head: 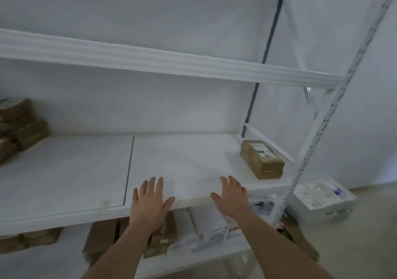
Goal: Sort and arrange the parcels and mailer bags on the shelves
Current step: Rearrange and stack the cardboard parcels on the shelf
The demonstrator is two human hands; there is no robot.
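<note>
Cardboard parcels (20,126) are stacked at the far left of the middle shelf (182,162), brown, blocky and taped; they are judged stiff and fairly light, best taken by 2 opposite side faces, though blur hides their edges. Below them, on the lower shelf (64,255), more brown boxes (101,239) are seen, flat-sided and matte, likely rigid enough to be slid or lifted from underneath.

Left hand (150,203) is held flat over the front lip of the middle shelf, fingers straight and spread, nothing gripped. Whether the palm touches the board cannot be told. The shelf board itself is smooth, white and hard, with a dark seam between 2 panels just left of this hand.

White mailer bags (206,227) lie crumpled on the lower shelf between the forearms. They are judged soft, floppy and slippery, so a pinch on a folded edge or a scoop under the whole pile would be safer than a squeeze at the middle.

Right hand (233,197) is likewise open, fingers relaxed and spread above the shelf edge, holding nothing.

Further right, 1 labelled parcel (262,159) sits alone near the perforated metal upright (318,137), wrapped in glossy tape, so its faces may be slick; the short ends are judged the surest hold. White packets (320,199) rest on the floor beyond.
</note>
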